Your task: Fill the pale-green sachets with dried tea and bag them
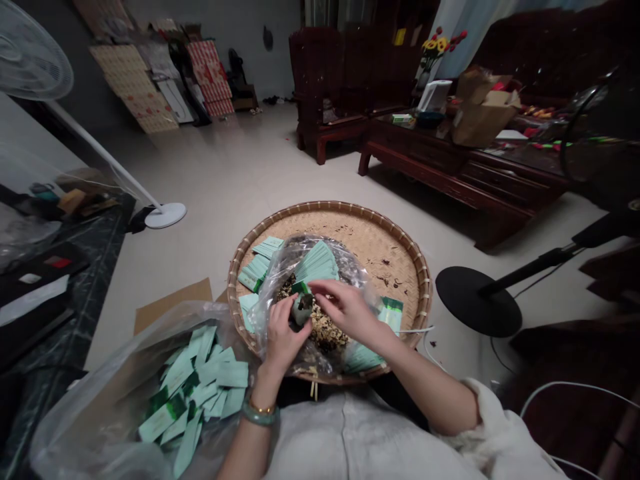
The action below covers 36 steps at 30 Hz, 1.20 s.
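Note:
My left hand (pixel 283 330) is wrapped round a small green packet (pixel 301 311), whose top gapes and shows dark dried bits inside. At the packet's upper right edge, the bent fingers of my right hand (pixel 343 307) are close together; whether they pinch anything is hidden. Beneath both hands lies a clear plastic bag (pixel 357 260) spread open, with a heap of dried pale and dark flakes (pixel 327 327) in it. A fanned stack of flat green packets (pixel 319 262) rests on the bag just beyond my hands. All this sits in a round woven bamboo tray (pixel 390 240).
More flat packets (pixel 255 272) lie along the tray's left side, others (pixel 367 357) at its right. A large clear bag (pixel 115 373) of green packets stands at my left. Fan bases stand left (pixel 167 215) and right (pixel 477 300); a white cable (pixel 575 385) runs at the right.

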Each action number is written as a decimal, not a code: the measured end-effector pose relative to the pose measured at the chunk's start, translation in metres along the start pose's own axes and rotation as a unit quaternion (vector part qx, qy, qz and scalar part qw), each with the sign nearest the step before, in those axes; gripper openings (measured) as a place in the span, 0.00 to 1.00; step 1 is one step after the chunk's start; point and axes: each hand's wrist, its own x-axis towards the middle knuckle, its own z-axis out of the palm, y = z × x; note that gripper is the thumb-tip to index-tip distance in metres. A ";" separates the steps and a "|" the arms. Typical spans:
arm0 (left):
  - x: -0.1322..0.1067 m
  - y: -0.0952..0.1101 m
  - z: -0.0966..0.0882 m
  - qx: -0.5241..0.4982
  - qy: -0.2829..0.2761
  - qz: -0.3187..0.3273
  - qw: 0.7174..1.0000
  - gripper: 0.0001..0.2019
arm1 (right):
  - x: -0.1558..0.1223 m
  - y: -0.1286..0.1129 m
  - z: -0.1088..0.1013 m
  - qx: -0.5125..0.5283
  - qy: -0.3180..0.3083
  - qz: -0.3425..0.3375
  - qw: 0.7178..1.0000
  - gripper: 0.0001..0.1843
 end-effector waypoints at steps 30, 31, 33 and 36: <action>0.000 -0.005 -0.003 -0.021 -0.013 -0.024 0.999 0.23 | -0.016 0.069 0.025 0.156 0.009 0.174 0.972 0.04; 0.000 -0.004 -0.003 -0.020 -0.016 -0.020 0.999 0.24 | -0.012 0.067 0.020 0.187 0.023 0.179 0.966 0.05; 0.000 -0.002 -0.003 -0.018 -0.021 -0.012 1.000 0.24 | -0.005 0.059 0.012 0.234 0.045 0.180 0.954 0.07; 0.001 0.002 -0.002 -0.017 -0.024 -0.008 1.000 0.24 | 0.004 0.045 0.003 0.265 0.049 0.170 0.948 0.09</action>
